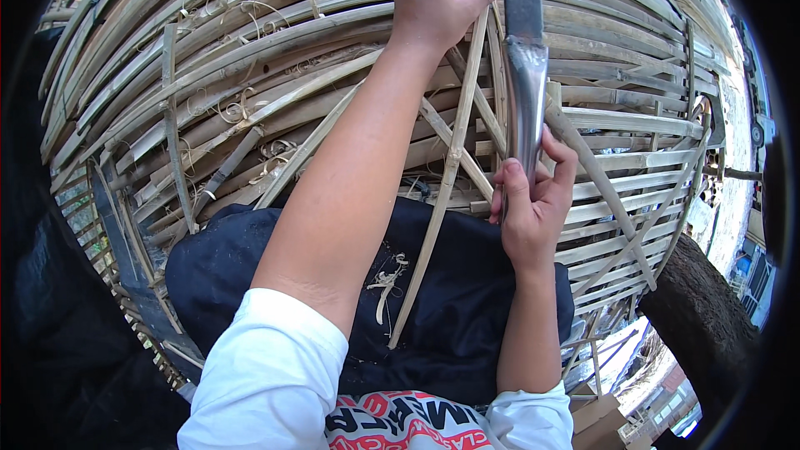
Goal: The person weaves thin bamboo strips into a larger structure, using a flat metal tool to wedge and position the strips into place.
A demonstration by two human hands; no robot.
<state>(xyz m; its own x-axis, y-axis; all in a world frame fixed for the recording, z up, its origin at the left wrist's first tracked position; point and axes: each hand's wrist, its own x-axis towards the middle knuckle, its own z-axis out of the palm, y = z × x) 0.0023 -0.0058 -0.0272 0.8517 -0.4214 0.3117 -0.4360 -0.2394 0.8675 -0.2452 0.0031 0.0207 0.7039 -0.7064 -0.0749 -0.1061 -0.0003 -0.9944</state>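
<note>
My left hand (pixel 437 7) is stretched far forward, thumb and finger pinched on the upper part of a thin bamboo strip (pixel 452 154). The strip slants down between my forearms, its lower end resting over the dark cloth (pixel 450 283) on my lap. In my right hand (pixel 537 204) is a large knife (pixel 525 58), gripped by its shiny metal tube handle. Its wide, dark blade points away from me, just right of the strip, and runs out of the top of the picture. Pale curled shavings (pixel 386 283) lie on the cloth.
Long split-bamboo slats (pixel 250 50) spread in front of me, with more curled shavings among them. Crossed bamboo poles (pixel 596 167) stand to the right of the knife. A thick tree trunk (pixel 700 300) is at the lower right.
</note>
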